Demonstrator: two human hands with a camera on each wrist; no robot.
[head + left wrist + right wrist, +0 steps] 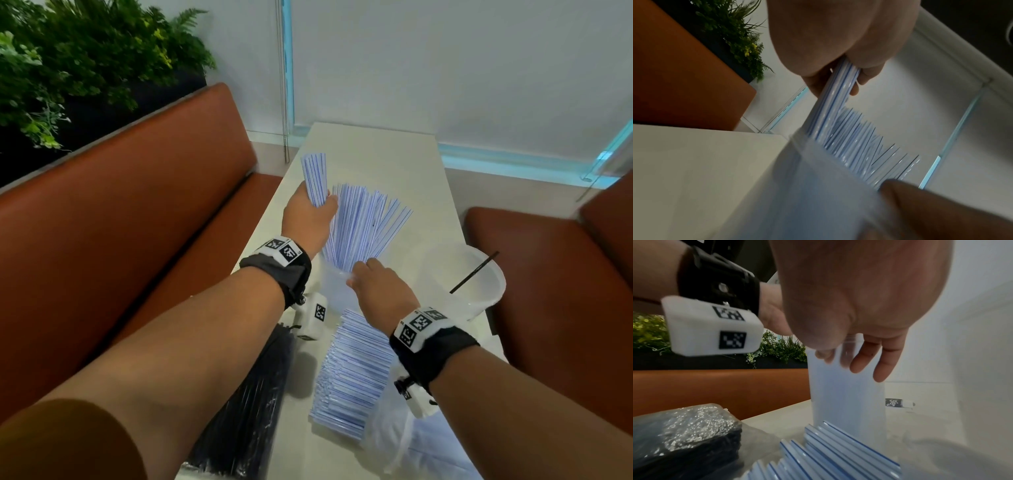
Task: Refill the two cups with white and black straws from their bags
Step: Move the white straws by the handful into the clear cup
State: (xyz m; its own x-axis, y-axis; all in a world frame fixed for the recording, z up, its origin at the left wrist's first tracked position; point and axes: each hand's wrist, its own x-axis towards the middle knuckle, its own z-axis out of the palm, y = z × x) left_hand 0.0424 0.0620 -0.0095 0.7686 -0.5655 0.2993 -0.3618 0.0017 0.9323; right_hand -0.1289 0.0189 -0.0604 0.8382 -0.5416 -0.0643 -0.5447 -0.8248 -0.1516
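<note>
**Spotter:** Head view puts your left hand (310,216) at centre frame, curled round a small bundle of white, blue-striped wrapped straws (315,181), right beside the fan of the same straws already standing in the clear plastic cup (334,291).

**Operator:** And my right?

**Spotter:** Your right hand (380,287) pinches that cup's rim, the other fingers hanging loose down its wall. You look mid-way through filling the white cup.

**Operator:** What's left?

**Spotter:** The second clear cup (479,284), right of centre, holds one black straw (474,272). The bag of black straws (250,407) lies lower left, untouched I'd judge, beside the loose white stack (352,370).

**Operator:** Next move?

**Spotter:** Probably drop your bundle's lower ends inside the rim, keeping the cup steadied so it doesn't tip.
</note>
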